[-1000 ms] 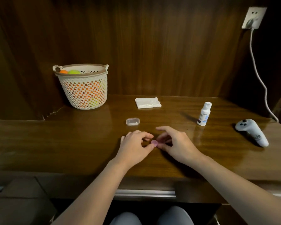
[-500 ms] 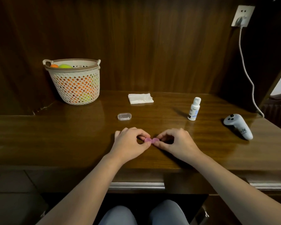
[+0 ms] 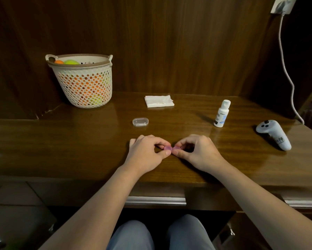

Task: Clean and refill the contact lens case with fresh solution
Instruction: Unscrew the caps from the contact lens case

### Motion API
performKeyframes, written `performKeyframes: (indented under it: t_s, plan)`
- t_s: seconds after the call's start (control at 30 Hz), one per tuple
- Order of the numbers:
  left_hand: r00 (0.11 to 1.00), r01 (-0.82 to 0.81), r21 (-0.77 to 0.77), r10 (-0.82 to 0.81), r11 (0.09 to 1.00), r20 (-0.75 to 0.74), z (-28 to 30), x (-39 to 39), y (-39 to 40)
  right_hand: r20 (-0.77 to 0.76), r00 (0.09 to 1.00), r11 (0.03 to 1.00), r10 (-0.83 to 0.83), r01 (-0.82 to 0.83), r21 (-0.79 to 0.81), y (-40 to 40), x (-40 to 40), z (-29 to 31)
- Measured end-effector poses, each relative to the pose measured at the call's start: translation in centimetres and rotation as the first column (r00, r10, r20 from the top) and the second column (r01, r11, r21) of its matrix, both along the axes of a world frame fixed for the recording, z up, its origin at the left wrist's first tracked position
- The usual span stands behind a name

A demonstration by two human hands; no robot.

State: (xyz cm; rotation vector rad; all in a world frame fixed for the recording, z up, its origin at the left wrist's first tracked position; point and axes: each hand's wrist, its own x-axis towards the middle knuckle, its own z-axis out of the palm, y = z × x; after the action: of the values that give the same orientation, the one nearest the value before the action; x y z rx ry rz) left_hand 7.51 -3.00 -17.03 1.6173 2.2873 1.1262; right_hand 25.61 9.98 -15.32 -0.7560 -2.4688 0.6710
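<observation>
Dark wood panelling is backing a glossy wooden desk [image 3: 70, 147]. Far left, a perforated basket [image 3: 83, 83] is sitting (orange and green balls inside). At the near centre, the left hand [image 3: 146, 156] and right hand [image 3: 198, 154] are each pinching one pink cap of the contact lens case [image 3: 171, 148]. Farther right, the solution bottle [image 3: 221, 113] is standing upright.

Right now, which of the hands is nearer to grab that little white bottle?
The right hand, probably. The white bottle stands upright on the right side of the desk, beyond that hand. The left hand would have to cross over. Both hands currently pinch the pink lens case.
</observation>
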Motion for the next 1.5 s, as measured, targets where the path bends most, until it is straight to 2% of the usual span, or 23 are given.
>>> performKeyframes:
  t_s: [0.2,0.5,0.67,0.77,0.93,1.2,1.33,1.5]
  plan:
    - [1.0,-0.005,-0.014,0.006,1.0,0.012,0.1,0.1,0.1,0.099,0.992,0.995,0.078,-0.083,0.053,0.3,-0.2,1.0]
    - [0.998,0.014,-0.025,-0.013,1.0,0.055,0.5,0.3,0.2,0.105,0.979,0.981,0.174,-0.181,0.066,0.5,0.3,1.2]
    - [0.999,0.009,-0.01,-0.009,1.0,0.049,0.3,0.3,0.0,0.105,0.983,0.988,0.151,-0.153,0.01,0.7,0.7,1.6]
    - [0.999,0.011,-0.01,-0.011,1.0,0.05,0.3,0.2,0.0,0.106,0.988,0.991,0.115,-0.106,-0.086,0.4,0.5,1.7]
    - [0.998,0.021,-0.018,-0.02,1.0,0.061,0.4,0.1,0.0,0.001,1.0,0.998,0.014,-0.014,-0.063,-0.2,0.0,0.8]
    - [0.998,0.011,-0.008,-0.011,1.0,0.057,0.3,0.3,0.0,0.034,0.995,0.979,0.093,-0.085,-0.187,0.0,0.7,1.5]
    - [0.999,0.004,-0.011,-0.003,1.0,0.052,0.4,0.3,0.1,0.024,0.997,0.99,0.069,-0.066,-0.124,-0.5,0.7,1.2]
    - [0.999,-0.004,-0.011,0.004,1.0,0.045,0.3,0.4,0.1,0.006,0.998,0.985,0.063,-0.061,-0.159,-0.6,0.6,1.2]
